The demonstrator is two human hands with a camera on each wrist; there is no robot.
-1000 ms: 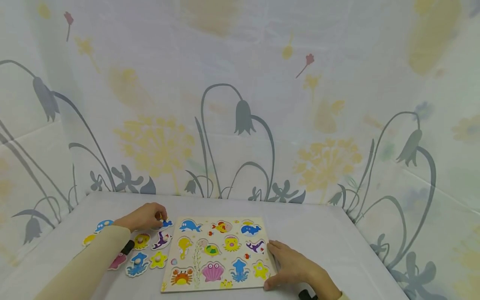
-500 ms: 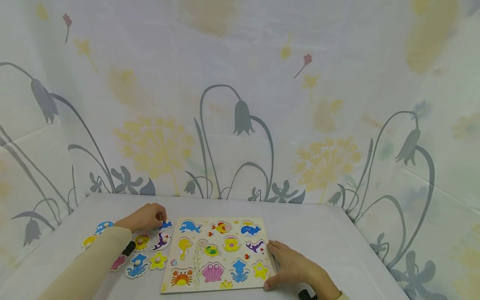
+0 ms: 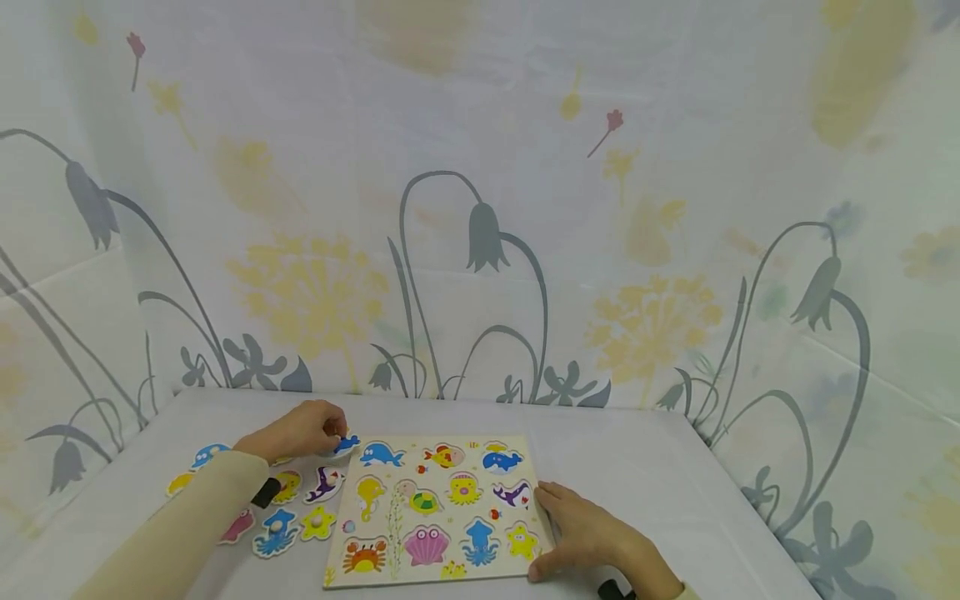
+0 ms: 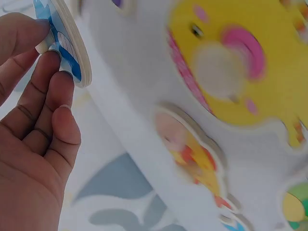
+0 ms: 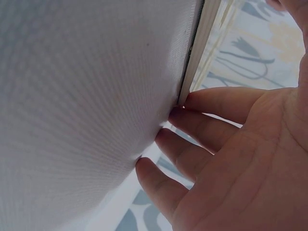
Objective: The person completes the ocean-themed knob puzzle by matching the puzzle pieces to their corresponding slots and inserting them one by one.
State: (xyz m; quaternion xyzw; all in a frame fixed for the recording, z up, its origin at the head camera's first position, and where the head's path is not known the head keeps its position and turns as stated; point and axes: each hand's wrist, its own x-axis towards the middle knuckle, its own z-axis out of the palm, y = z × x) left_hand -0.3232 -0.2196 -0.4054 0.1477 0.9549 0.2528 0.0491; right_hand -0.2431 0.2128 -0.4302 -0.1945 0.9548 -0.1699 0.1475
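Observation:
My left hand (image 3: 303, 429) pinches a blue whale puzzle piece (image 3: 347, 444) by its knob, at the far left corner of a wooden peg puzzle board (image 3: 348, 500). In the left wrist view the whale piece stands on edge, raised off the table, between thumb and fingertips. At the board's right side rests my right hand (image 3: 588, 529), its thumb by the near corner. The right wrist view shows its extended fingers (image 5: 211, 103) touching the board's edge and the white cloth. Printed sea animals fill the board's recesses.
Loose knobbed pieces lie left of the board: a yellow star (image 3: 318, 523), blue squid (image 3: 275, 533), purple whale (image 3: 325, 483), pink shell (image 3: 238, 527) and blue dolphin (image 3: 207, 454). A yellow octopus (image 4: 269, 96) and a fish (image 4: 192, 159) lie beneath my left hand. A floral curtain (image 3: 480, 333) hangs behind.
My left hand has lifted the whale piece and carried it slightly right, toward the board's far left corner. My right hand and the board look unmoved.

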